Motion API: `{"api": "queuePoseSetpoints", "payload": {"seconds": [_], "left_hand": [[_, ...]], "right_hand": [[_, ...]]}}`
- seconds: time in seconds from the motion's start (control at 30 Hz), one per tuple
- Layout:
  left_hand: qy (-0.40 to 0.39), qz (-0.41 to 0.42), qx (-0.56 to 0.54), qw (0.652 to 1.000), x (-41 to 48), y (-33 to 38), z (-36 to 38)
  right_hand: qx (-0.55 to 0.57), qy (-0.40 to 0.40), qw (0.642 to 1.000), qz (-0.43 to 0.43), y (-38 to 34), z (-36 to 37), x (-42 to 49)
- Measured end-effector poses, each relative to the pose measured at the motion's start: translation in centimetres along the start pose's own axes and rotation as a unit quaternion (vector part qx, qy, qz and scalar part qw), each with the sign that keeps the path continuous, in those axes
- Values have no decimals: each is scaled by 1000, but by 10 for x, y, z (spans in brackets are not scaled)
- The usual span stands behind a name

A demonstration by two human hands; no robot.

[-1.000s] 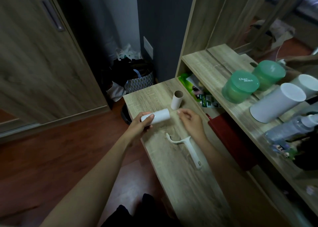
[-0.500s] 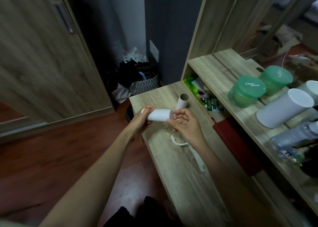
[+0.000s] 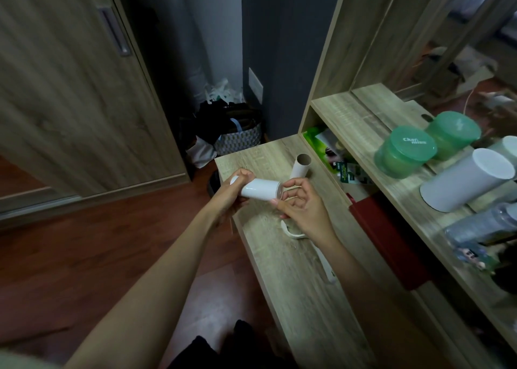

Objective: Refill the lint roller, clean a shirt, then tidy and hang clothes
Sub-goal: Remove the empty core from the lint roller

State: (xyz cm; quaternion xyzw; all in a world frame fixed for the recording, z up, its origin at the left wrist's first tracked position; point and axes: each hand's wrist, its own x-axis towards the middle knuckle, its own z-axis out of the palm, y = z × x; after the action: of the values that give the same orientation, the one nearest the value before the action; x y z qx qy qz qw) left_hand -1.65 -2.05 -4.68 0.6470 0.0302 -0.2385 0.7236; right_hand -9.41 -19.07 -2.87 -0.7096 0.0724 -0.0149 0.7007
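Refill roll (image 3: 260,190), white, held level above the bench (image 3: 293,279) between both hands. Left hand (image 3: 233,194) wraps around its left end; right hand (image 3: 300,205) pinches at its right end with fingertips (image 3: 285,185). Behind them an empty cardboard core (image 3: 300,166) stands tilted on the bench. Below the right hand lies the white roller handle (image 3: 321,254), partly hidden by the wrist. On the shelf (image 3: 349,117) at right: a green tub (image 3: 405,152) and a white cylinder (image 3: 467,180).

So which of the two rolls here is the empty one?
The brown cardboard tube standing on the desk behind the hands. It is bare and hollow, while the white roll held in the left hand is thicker.
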Motion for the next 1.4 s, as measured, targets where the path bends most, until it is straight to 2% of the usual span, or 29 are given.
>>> {"api": "queuePoseSetpoints", "payload": {"seconds": [0.27, 0.53, 0.77, 0.97, 1.1, 1.4], "left_hand": [[-39, 8, 34, 999, -8, 7, 0], [-31, 11, 41, 999, -8, 6, -3], [-32, 8, 60, 998, -6, 6, -4], [-9, 15, 44, 999, 0, 1, -3], [13, 13, 22, 1000, 7, -5, -10], [45, 0, 0, 999, 18, -17, -36]], "right_hand": [[-6, -38, 999, 26, -2, -3, -4], [11, -37, 999, 26, -2, 0, -3], [7, -67, 996, 51, -7, -4, 2], [-8, -1, 999, 48, 0, -8, 6], [24, 59, 997, 43, 5, -7, 12], [2, 111, 991, 75, 22, 1, 31]]}}
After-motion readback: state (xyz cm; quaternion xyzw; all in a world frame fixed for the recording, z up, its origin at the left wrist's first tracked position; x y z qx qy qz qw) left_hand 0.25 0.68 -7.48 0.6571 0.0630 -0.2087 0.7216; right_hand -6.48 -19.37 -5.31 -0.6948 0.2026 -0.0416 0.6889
